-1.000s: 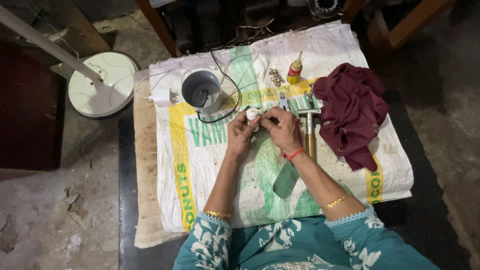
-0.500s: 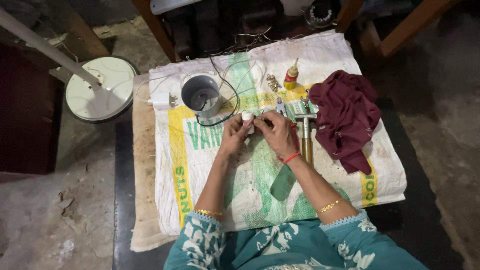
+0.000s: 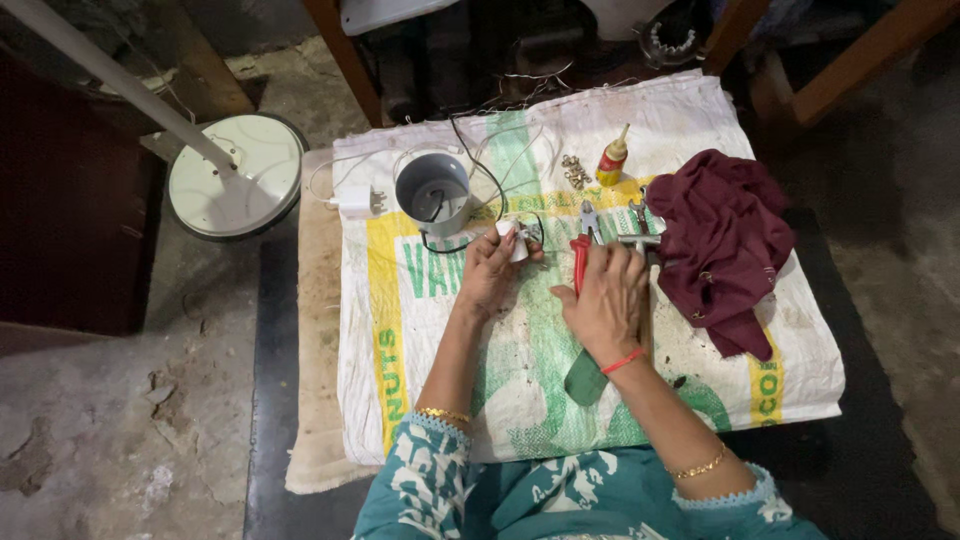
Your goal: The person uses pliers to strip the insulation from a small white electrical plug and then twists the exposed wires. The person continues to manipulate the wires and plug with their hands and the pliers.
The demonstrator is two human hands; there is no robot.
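Note:
My left hand (image 3: 488, 272) holds a small white part (image 3: 515, 241) with a thin black wire (image 3: 480, 165) running from it. My right hand (image 3: 605, 302) lies back-up over the tools on the white woven sack (image 3: 420, 340), its fingers stretched onto the red-handled pliers (image 3: 579, 256) and the hammer head (image 3: 632, 240). Its palm is hidden, so no grip shows. A green tool handle (image 3: 585, 378) sticks out from under the right wrist.
A grey round cup (image 3: 432, 192) and a white plug (image 3: 355, 201) sit at the sack's far left. A small glue bottle (image 3: 612, 160), metal nuts (image 3: 577, 172) and a maroon cloth (image 3: 722, 245) lie to the right. A round white stand base (image 3: 235, 178) is on the floor at left.
My right hand has let go of the white part and moved right and down onto the pliers and hammer. My left hand still holds the part.

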